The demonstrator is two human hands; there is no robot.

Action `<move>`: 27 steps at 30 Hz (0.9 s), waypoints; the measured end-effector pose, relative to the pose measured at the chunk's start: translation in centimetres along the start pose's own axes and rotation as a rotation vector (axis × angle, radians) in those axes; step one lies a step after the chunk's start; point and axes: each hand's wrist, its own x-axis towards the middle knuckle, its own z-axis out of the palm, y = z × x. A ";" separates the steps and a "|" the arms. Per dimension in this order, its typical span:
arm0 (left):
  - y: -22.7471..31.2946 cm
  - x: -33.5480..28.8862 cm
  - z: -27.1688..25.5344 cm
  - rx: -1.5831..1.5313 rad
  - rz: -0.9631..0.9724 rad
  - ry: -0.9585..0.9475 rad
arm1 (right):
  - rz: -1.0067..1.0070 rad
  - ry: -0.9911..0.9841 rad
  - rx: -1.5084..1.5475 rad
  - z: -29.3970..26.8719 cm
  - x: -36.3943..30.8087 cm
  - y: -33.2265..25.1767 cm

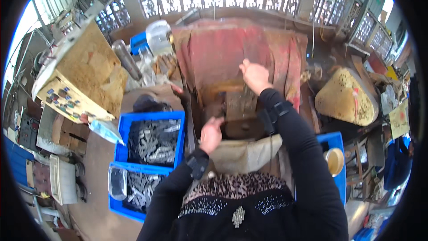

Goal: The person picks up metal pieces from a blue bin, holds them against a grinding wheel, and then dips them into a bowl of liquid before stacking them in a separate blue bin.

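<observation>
My left hand (pixel 211 135) reaches in at the near left of a dark recess in a machine. Its fingers are drawn together toward their tips; whether a small piece sits between them is too blurred to see. Higher and to the right, my right hand (pixel 256 76) is closed like a fist in front of a red cloth (pixel 214 58) draped over the machine. Anything inside it is hidden. Between the hands lies a brownish metal block (pixel 240 106) in the recess. A pale cloth (pixel 245 154) hangs along the recess's near edge.
Two blue crates (pixel 118 145) at the left hold many small grey metal pieces, with a clear plastic box (pixel 118 183) on the nearer one. Beyond them stands a stained cream control box (pixel 84 71) with knobs. At the right are a yellowish machine cover (pixel 347 98) and a blue bin (pixel 330 140).
</observation>
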 end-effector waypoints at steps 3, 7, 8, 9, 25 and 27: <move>-0.9 0.8 -0.4 -0.082 -0.015 0.039 | -0.127 0.050 0.076 -1.8 -4.7 0.8; -1.1 3.9 -1.5 -0.103 -0.022 0.028 | -0.318 0.089 0.287 -4.1 -12.3 1.2; -1.0 4.8 -1.6 0.029 0.063 0.028 | -0.273 0.050 0.279 -4.3 -13.9 1.2; -0.9 5.4 -1.5 0.152 0.181 0.067 | -0.323 0.029 0.265 -4.6 -15.6 1.1; -7.8 5.2 5.9 0.544 0.521 -0.469 | -0.458 -0.215 0.275 -4.0 -28.7 1.7; -8.3 5.0 6.7 0.544 0.525 -0.513 | -0.455 -0.244 0.281 -4.2 -28.7 1.7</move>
